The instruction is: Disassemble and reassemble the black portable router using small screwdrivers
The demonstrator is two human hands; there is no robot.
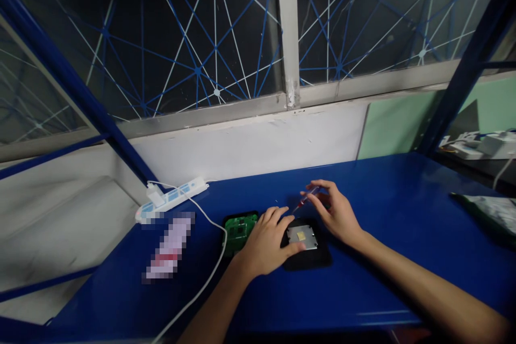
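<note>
A small screwdriver (302, 203) with a red and clear handle is pinched in my right hand (336, 212). Its tip slants down and left, close to the fingertips of my left hand (268, 242). That left hand is spread over the left side of a black casing (310, 265), its thumb reaching onto a silver metal plate (307, 239). A pale yellow square pad (301, 236) sits on the plate. Left of this hand lies another black casing with a green circuit board (237, 228) inside, partly hidden by the hand.
A white power strip (173, 200) lies at the back left of the blue table (363, 295), and its white cable (213, 274) runs past the circuit board. A blurred-out pinkish packet (171, 247) is at left. At the far right is a dark green and silver bag (489, 215).
</note>
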